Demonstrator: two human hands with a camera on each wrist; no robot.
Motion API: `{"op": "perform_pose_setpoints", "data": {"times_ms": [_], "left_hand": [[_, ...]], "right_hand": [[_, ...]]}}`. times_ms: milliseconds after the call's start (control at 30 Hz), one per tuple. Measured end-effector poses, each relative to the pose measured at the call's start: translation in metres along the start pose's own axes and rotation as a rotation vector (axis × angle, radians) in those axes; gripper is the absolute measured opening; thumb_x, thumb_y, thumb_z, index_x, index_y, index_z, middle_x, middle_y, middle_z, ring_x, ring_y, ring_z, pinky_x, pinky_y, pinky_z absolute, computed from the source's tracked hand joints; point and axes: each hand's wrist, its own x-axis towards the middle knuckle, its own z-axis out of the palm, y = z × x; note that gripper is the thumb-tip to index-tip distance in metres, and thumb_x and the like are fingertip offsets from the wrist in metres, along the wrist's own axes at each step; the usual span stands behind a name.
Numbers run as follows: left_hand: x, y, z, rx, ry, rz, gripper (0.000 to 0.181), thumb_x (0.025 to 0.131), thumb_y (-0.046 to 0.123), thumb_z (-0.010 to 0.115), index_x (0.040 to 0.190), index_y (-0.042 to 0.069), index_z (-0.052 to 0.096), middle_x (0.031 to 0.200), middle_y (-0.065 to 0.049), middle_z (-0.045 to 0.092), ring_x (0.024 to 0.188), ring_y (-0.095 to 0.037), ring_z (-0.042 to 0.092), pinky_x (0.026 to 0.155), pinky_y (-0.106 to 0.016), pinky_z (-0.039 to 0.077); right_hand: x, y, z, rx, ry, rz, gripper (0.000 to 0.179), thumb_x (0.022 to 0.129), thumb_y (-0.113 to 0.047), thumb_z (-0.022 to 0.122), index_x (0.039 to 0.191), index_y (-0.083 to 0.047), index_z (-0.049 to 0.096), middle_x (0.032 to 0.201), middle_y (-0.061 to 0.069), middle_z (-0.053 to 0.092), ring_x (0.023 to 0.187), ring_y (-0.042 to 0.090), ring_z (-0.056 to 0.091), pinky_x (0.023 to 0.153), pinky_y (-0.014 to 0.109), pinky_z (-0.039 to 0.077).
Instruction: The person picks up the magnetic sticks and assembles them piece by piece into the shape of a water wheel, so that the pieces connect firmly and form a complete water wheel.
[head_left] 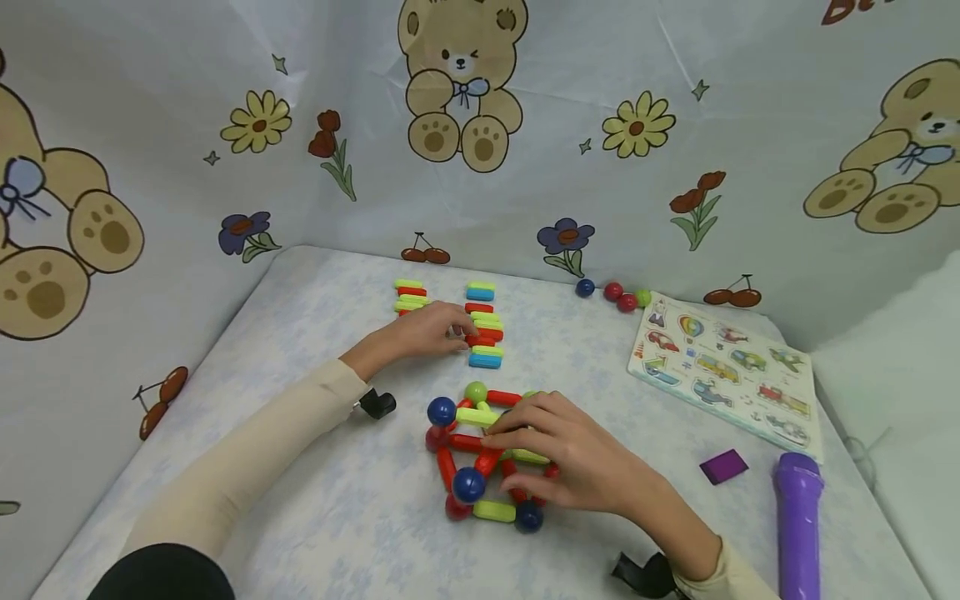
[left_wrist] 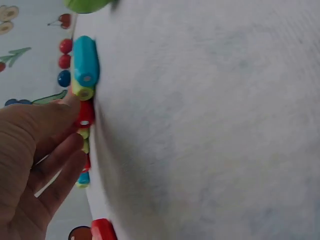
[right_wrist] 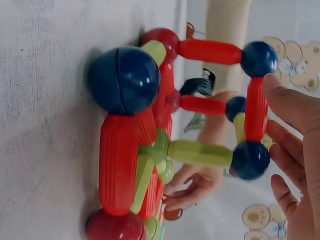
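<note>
A frame of magnetic rods and balls [head_left: 465, 442] stands on the table, built of red and yellow-green rods with blue, red and green balls. My right hand [head_left: 566, 454] is at its right side. In the right wrist view, thumb and fingers grip an upper red rod [right_wrist: 256, 110] between two blue balls. Farther back, my left hand [head_left: 427, 331] reaches the right-hand column of loose rods [head_left: 486, 362]. There, in the left wrist view, its thumb and forefinger pinch a red rod [left_wrist: 85, 114] beside a yellow-green and a blue one.
Another short column of rods [head_left: 410, 284] lies behind the left hand. Several loose balls [head_left: 613, 292] sit at the back edge. On the right are a picture board [head_left: 723, 371], a purple piece [head_left: 723, 467] and a purple microphone-shaped thing [head_left: 798, 525]. A bear-patterned cloth [head_left: 510, 208] hangs behind.
</note>
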Motion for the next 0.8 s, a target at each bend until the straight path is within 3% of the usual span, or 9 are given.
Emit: {"op": "perform_pose_setpoints", "data": {"times_ms": [133, 300, 400, 500, 667, 800], "left_hand": [[0.005, -0.002, 0.009, 0.033, -0.001, 0.006, 0.016, 0.099, 0.015, 0.081, 0.114, 0.013, 0.081, 0.111, 0.0, 0.074, 0.1, -0.018, 0.068, 0.092, -0.033, 0.059], [0.005, -0.002, 0.015, 0.087, 0.066, -0.011, 0.01, 0.1, 0.016, 0.079, 0.11, 0.015, 0.078, 0.109, 0.001, 0.073, 0.098, -0.017, 0.066, 0.091, -0.033, 0.059], [0.0, 0.0, 0.013, 0.016, 0.124, -0.021, 0.012, 0.1, 0.014, 0.078, 0.112, 0.014, 0.078, 0.11, 0.001, 0.073, 0.1, -0.017, 0.068, 0.091, -0.032, 0.06], [-0.015, 0.008, 0.001, -0.117, 0.199, -0.01, 0.018, 0.098, 0.009, 0.078, 0.116, 0.009, 0.079, 0.111, -0.001, 0.072, 0.102, -0.019, 0.07, 0.089, -0.034, 0.064], [-0.042, 0.044, -0.029, -0.272, 0.303, 0.099, 0.02, 0.095, 0.002, 0.077, 0.115, 0.006, 0.081, 0.11, -0.004, 0.067, 0.104, -0.021, 0.069, 0.088, -0.042, 0.065], [-0.063, 0.089, -0.046, -0.312, 0.315, 0.24, 0.023, 0.094, 0.0, 0.078, 0.116, 0.006, 0.082, 0.112, -0.003, 0.066, 0.106, -0.019, 0.067, 0.09, -0.038, 0.065]], "right_hand": [[-0.006, 0.005, -0.001, 0.038, 0.027, 0.058, 0.046, 0.092, -0.031, 0.089, 0.134, -0.024, 0.073, 0.136, -0.008, 0.066, 0.126, 0.013, 0.058, 0.102, 0.036, 0.055], [-0.012, 0.012, -0.005, 0.11, 0.05, 0.135, 0.051, 0.089, -0.015, 0.091, 0.136, -0.021, 0.073, 0.139, -0.005, 0.066, 0.127, 0.014, 0.059, 0.099, 0.033, 0.059], [-0.015, 0.015, -0.006, 0.148, 0.047, 0.183, 0.052, 0.09, -0.013, 0.089, 0.139, -0.021, 0.072, 0.141, -0.006, 0.065, 0.129, 0.013, 0.059, 0.102, 0.032, 0.058], [-0.017, 0.019, -0.007, 0.181, 0.045, 0.216, 0.05, 0.093, -0.014, 0.087, 0.139, -0.021, 0.071, 0.141, -0.007, 0.064, 0.129, 0.013, 0.061, 0.104, 0.033, 0.057], [-0.021, 0.027, -0.008, 0.255, 0.045, 0.273, 0.044, 0.096, -0.011, 0.084, 0.138, -0.02, 0.073, 0.137, -0.005, 0.068, 0.124, 0.015, 0.065, 0.099, 0.041, 0.061], [-0.023, 0.035, -0.007, 0.318, 0.04, 0.308, 0.039, 0.098, -0.012, 0.081, 0.136, -0.019, 0.074, 0.134, -0.004, 0.071, 0.122, 0.016, 0.067, 0.098, 0.046, 0.061]]}}
